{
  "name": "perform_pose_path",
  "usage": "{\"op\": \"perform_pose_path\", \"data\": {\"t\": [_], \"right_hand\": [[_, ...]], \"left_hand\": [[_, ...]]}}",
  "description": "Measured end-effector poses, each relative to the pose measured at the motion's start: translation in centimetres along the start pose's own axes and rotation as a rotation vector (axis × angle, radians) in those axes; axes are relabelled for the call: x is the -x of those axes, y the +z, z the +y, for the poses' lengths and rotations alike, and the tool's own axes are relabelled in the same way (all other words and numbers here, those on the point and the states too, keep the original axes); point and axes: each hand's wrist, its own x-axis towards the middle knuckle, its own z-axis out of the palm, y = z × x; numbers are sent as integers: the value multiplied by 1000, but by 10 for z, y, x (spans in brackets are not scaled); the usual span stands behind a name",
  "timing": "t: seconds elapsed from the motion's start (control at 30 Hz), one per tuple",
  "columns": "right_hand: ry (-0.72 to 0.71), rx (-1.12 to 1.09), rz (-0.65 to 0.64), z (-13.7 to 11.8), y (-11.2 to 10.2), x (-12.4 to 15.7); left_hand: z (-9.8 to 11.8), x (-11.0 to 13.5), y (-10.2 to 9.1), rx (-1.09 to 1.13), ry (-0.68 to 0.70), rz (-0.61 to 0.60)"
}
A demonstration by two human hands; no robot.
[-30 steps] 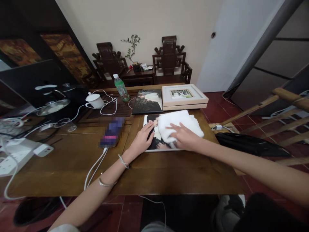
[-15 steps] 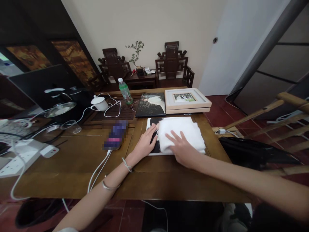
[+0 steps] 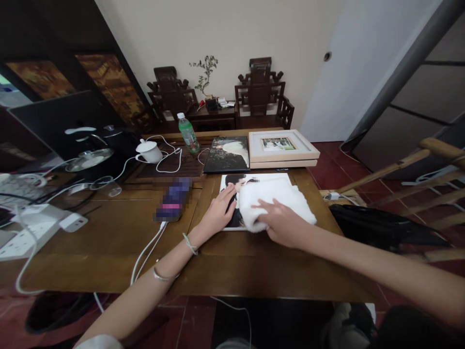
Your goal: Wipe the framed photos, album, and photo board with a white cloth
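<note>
The white cloth [image 3: 276, 201] has shifted since half a second ago. It was lying flat and square over the photo print [image 3: 231, 183]; now it's scrunched up and dragged a bit toward the near right. That leaves a strip along the print's far edge bare that was covered before, so the rubbing looks to be moving across the picture, not staying in one spot.

The right hand [image 3: 285, 225] has moved along with it. It's palm down on the near-left part of the cloth, fingers curled in, and it looks like it's got a bunch of fabric gripped rather than just resting on top. That arm comes in long and low from the near right.

The left hand [image 3: 217, 213] has barely budged. It's flat, fingers straight and together, holding nothing and pinning the print's left edge to the bench [image 3: 109, 242].

The print lies flat at the middle of the bench, just near of the stacked frames [image 3: 281, 145], with a phone [image 3: 173, 198] to its left.
</note>
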Motion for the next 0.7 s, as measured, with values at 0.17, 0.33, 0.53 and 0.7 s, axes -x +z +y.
{"op": "perform_pose_path", "data": {"t": [0.17,0.33,0.53,0.7], "right_hand": [[60,116,65,24,11,-54],[-38,209,33,12,21,-77],[-353,143,-53,-19,15,-40],[-334,3,-119,-22,11,13]], "left_hand": [[2,0,-1,90,12,140],[3,-1,-7,191,-18,299],[2,-1,-14,182,-6,352],[4,-2,-10,175,-36,319]]}}
